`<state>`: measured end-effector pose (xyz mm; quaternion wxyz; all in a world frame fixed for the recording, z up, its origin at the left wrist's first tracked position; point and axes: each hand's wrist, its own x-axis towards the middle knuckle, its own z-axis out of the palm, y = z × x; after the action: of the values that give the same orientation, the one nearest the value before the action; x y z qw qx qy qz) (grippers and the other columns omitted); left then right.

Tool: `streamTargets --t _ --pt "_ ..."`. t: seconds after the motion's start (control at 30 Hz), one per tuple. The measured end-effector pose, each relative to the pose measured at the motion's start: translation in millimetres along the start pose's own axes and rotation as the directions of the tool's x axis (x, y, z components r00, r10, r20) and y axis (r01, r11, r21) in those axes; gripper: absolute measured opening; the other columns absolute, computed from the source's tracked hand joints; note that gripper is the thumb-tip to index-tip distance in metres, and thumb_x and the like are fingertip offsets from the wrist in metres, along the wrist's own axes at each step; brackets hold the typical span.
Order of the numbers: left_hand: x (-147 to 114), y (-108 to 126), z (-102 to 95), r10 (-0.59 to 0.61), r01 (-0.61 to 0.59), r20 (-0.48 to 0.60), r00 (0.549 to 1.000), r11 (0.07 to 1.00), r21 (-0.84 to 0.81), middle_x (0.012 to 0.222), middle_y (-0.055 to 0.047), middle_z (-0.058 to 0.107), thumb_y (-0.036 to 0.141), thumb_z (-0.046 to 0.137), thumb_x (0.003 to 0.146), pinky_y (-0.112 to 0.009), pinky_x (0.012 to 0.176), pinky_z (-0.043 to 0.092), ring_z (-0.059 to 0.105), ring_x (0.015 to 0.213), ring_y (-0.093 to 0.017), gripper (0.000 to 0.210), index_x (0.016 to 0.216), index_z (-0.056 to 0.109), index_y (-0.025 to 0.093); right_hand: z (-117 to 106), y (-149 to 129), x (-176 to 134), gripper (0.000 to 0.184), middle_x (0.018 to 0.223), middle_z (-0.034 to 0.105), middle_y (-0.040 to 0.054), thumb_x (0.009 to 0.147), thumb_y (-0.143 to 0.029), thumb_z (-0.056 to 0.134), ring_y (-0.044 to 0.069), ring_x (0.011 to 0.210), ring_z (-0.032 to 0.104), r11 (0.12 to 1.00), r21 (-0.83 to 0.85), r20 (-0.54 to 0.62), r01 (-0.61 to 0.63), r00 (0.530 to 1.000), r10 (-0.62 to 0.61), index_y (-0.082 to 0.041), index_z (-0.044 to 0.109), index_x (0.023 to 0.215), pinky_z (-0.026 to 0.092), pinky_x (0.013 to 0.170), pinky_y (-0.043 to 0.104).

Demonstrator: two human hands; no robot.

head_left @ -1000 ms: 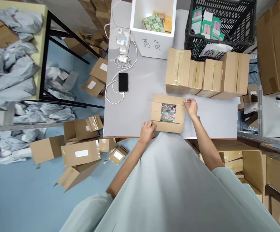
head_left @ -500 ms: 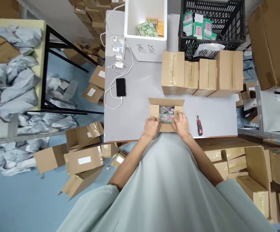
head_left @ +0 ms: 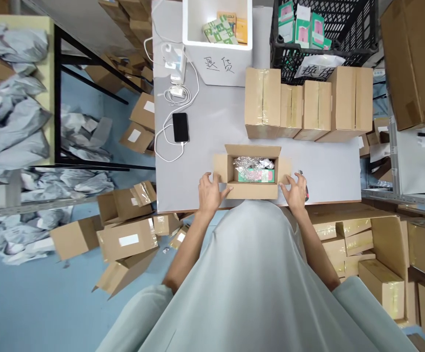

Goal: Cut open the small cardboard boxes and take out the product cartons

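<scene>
In front of me at the table's near edge stands a cardboard box [head_left: 252,190] with its flaps spread out. Inside it lie a green and pink carton [head_left: 258,175] and crumpled clear bubble wrap [head_left: 247,163]. My left hand [head_left: 210,193] is at the box's left side, fingers apart by the left flap and thumb toward the near corner. On the other side my right hand [head_left: 295,189] is open by the right flap, its fingertips at the flap's edge. A red and black utility knife [head_left: 306,192] lies partly hidden behind my right hand.
Several closed cardboard boxes [head_left: 262,105] stand in a row behind. Beyond them are a black crate [head_left: 287,61] of green and pink cartons and a white foam bin [head_left: 217,63]. A phone [head_left: 180,127] on a cable lies left. Boxes and grey parcels crowd both sides.
My hands have moved apart from the box's middle to its two sides. The side flaps have swung outward, showing more of the carton and bubble wrap. The view has shifted slightly.
</scene>
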<state>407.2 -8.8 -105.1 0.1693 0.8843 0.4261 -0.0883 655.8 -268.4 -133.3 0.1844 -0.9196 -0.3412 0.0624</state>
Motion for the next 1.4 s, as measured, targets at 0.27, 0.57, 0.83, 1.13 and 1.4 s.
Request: streamTargets --t 0.27,0.57,0.83,1.13,1.4 --pt "38 66 16.9 0.173 -0.171 0.237 0.956 0.985 -0.03 0.12 -0.027 0.077 0.038 0.056 0.11 -0.058 0.12 0.043 0.063 0.131 -0.044 0.038 0.11 0.084 0.013 4 -48 48 0.037 0.124 0.076 0.0253 0.106 -0.013 0.05 0.04 0.124 0.057 0.92 -0.106 0.436 0.377 0.849 -0.298 -0.014 0.087 0.111 0.048 0.106 0.056" --pt "66 85 47.0 0.188 -0.145 0.278 0.942 0.975 -0.168 0.157 -0.022 0.064 0.041 0.051 0.113 -0.05 0.126 0.047 0.063 0.14 -0.037 0.046 0.142 0.078 0.016 49 -64 98 0.03 0.128 0.081 0.0312 0.095 -0.019 0.071 0.043 0.13 0.064 0.865 -0.153 0.616 0.478 0.73 -0.295 -0.008 0.086 0.118 0.039 0.117 0.058" --pt "61 87 49.6 0.084 -0.025 0.25 0.965 0.973 -0.229 0.172 -0.017 0.056 0.042 0.043 0.116 -0.055 0.125 0.05 0.056 0.153 -0.039 0.05 0.155 0.068 0.022 61 -67 104 0.05 0.134 0.08 0.0317 0.089 -0.015 0.07 0.04 0.132 0.069 0.804 -0.203 0.634 0.558 0.701 -0.326 -0.005 0.071 0.138 0.039 0.123 0.056" --pt "59 91 41.5 0.012 0.035 0.166 0.986 0.96 -0.278 0.166 -0.018 0.063 0.035 0.047 0.114 -0.052 0.122 0.053 0.064 0.147 -0.038 0.048 0.153 0.071 0.021 51 -77 104 0.048 0.13 0.084 0.0248 0.091 -0.012 0.062 0.036 0.128 0.072 0.773 -0.223 0.619 0.593 0.699 -0.357 -0.014 0.07 0.139 0.044 0.119 0.055" --pt "71 87 38.4 -0.064 0.1 0.115 0.991 0.935 -0.341 0.154 -0.017 0.073 0.027 0.049 0.112 -0.042 0.119 0.053 0.069 0.142 -0.033 0.044 0.146 0.076 0.02 2 -87 99 0.061 0.139 0.076 0.0266 0.088 -0.026 0.077 0.041 0.131 0.064 0.822 -0.147 0.585 0.55 0.718 -0.376 -0.008 0.063 0.144 0.05 0.114 0.049"
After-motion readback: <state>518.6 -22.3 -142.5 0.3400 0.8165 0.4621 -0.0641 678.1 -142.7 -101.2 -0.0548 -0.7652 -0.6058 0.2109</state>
